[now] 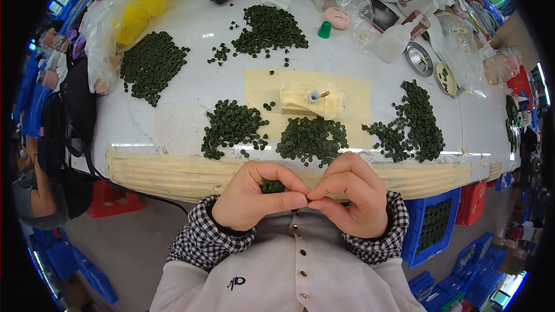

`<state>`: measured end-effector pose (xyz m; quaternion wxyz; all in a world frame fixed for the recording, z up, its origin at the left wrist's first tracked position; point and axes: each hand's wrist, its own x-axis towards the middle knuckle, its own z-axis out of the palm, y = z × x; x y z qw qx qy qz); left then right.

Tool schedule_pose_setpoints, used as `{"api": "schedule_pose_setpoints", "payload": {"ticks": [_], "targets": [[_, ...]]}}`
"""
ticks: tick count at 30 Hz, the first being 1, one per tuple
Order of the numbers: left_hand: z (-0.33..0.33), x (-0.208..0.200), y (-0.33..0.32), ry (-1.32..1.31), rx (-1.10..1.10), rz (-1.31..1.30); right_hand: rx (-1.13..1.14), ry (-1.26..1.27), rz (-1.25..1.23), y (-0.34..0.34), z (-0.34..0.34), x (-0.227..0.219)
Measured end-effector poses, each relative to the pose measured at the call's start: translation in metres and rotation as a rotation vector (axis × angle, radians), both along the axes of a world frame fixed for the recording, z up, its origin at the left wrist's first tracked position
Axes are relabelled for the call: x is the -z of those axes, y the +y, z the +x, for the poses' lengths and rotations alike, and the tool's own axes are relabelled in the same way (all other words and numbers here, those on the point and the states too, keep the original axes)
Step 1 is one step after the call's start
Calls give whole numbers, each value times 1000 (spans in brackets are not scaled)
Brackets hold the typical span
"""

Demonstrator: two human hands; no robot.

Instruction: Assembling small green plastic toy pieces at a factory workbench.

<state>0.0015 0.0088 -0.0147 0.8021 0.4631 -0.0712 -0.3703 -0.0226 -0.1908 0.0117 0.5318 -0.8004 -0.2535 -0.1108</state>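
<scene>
My left hand (254, 193) is curled closed just over the table's near edge. Several small dark green ring-like parts (272, 186) show inside its curl, between index finger and thumb. My right hand (355, 193) is closed in a pinch, its fingertips meeting those of my left. Whatever sits between the touching fingertips is too small and covered to make out. Just beyond the hands lies a pile of the same green parts (312, 140). Behind that pile, a tape-wrapped block (295, 101) with a short upright pin is fixed on a yellow taped patch (358, 95).
More green piles lie at near left (231, 127), right (419, 124), far left (151, 66) and far middle (270, 29). A green cap (325, 30), a white bottle (394, 43) and a round tin (419, 59) stand far right. A blue crate (430, 228) is below the table's right edge.
</scene>
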Motion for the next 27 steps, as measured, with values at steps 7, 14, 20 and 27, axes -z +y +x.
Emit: {"api": "schedule_pose_setpoints", "payload": {"ticks": [7,14,20,27], "targets": [[6,-6,3,-160,77,90,-18,-3,-14,-3,-2,-1],[4,-14,1,-324,-12,244,43,-103,-132,-4,-1,-1],[-2,-8,-3,-299,-134,237,67,103,94,4,-1,7],[-4,-5,-2,-406,-221,264,85,292,283,12,-3,12]]}}
